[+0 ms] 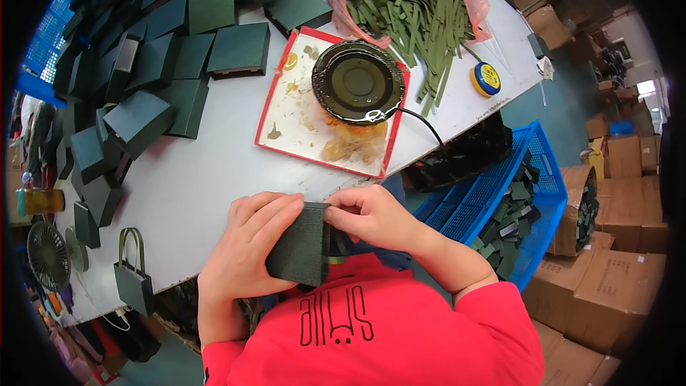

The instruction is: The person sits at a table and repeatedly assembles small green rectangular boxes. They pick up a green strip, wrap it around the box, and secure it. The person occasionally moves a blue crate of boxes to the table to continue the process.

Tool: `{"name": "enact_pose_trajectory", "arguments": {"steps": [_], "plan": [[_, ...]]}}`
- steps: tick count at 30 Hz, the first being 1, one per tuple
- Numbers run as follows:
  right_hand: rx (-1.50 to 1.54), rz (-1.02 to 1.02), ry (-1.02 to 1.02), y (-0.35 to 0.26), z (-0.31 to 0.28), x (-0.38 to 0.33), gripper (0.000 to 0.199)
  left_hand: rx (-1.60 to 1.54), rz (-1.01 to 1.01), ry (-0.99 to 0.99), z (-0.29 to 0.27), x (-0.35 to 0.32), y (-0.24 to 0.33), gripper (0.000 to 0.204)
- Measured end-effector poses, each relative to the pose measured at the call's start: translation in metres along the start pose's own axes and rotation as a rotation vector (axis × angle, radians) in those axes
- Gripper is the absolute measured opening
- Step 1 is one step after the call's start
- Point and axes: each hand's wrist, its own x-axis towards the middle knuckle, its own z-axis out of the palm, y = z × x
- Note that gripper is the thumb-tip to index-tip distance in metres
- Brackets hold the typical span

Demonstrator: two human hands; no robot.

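My left hand is wrapped round a small dark green box-shaped bag, holding it close to my body near the table's front edge. At the bag's right rim, the fingers of my right hand are pinched together. From there a green strap curves down along the bag's open side; the pinched end is hidden by the fingers. A similar green bag with a standing strap handle sits at the table's left front edge.
Many dark green boxes are piled at the left. Beyond my hands, a black round pot of liquid stands on a red-edged board. Green strips spill from a pink bag. A blue crate is at right, a fan at left.
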Motion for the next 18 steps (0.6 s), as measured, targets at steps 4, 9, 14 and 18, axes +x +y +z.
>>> {"name": "enact_pose_trajectory", "arguments": {"steps": [4,9,14,18], "plan": [[0.259,-0.178,0.346,0.004,-0.019,-0.006,0.017,0.065,-0.085,0.105,-0.005,-0.009,-0.010,0.098],[0.034,-0.433,0.969,0.016,-0.093,-0.005,0.013,0.310,-0.429,0.281,-0.014,-0.022,-0.018,0.099],[-0.741,-0.529,0.964,0.019,-0.158,-0.006,0.014,0.489,-0.739,0.264,-0.029,-0.043,-0.029,0.100],[-1.192,-0.621,0.722,0.017,-0.177,-0.001,0.024,0.241,-0.821,0.248,-0.046,-0.054,-0.035,0.065]]}}
